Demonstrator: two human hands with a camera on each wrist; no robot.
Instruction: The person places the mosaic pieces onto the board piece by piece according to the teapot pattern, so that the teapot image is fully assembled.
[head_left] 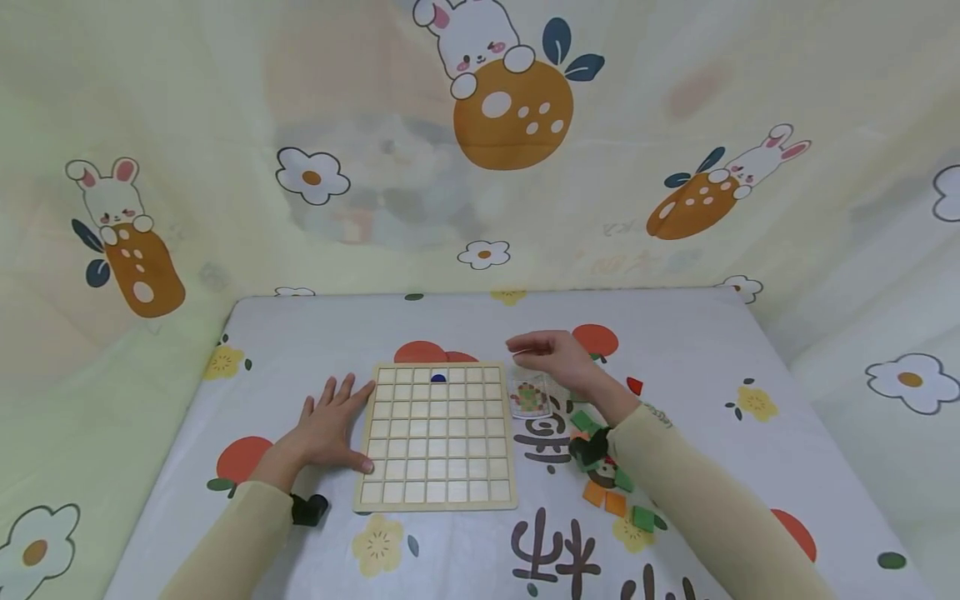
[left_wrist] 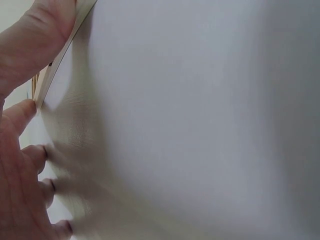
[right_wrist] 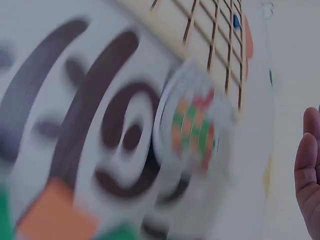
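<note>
A wooden grid board (head_left: 435, 507) lies flat on the table. One dark blue piece (head_left: 438, 378) sits in its top row, also visible as a blue spot (right_wrist: 236, 21) in the right wrist view. My left hand (head_left: 330, 429) rests beside the board with fingers spread, its thumb and index fingertip at the left edge. Above the board's upper right corner is my right hand (head_left: 558, 358), fingers extended and nothing visible in them. Just below that hand lies a small clear-edged card (head_left: 530, 397) printed with a pattern of coloured blocks, close to the board's right edge.
Green tiles (head_left: 643, 518) and orange tiles (head_left: 615, 503) lie loose on the right, partly under my right forearm. A small red piece (head_left: 634, 386) is beyond the forearm. The cloth (head_left: 450, 567) has printed fruit, flowers and characters; a patterned curtain (head_left: 360, 83) hangs behind.
</note>
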